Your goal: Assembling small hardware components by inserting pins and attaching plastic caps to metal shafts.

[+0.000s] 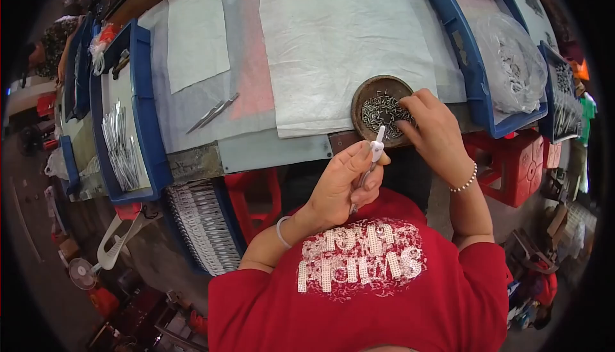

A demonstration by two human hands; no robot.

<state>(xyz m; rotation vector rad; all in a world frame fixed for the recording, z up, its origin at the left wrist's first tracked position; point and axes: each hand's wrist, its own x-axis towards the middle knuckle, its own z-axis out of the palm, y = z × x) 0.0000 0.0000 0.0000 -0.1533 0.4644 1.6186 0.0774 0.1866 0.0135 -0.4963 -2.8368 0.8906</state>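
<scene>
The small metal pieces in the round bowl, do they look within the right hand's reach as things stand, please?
Very likely yes: the right hand reaches over the right rim of the round bowl, and no lid covers the small metal pieces.

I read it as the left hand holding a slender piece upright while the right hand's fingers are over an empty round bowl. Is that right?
Not quite: the round bowl holds many small metal pieces, as the head view shows. The left hand does hold the slender piece upright, and the right hand's fingers are over the bowl.
</scene>
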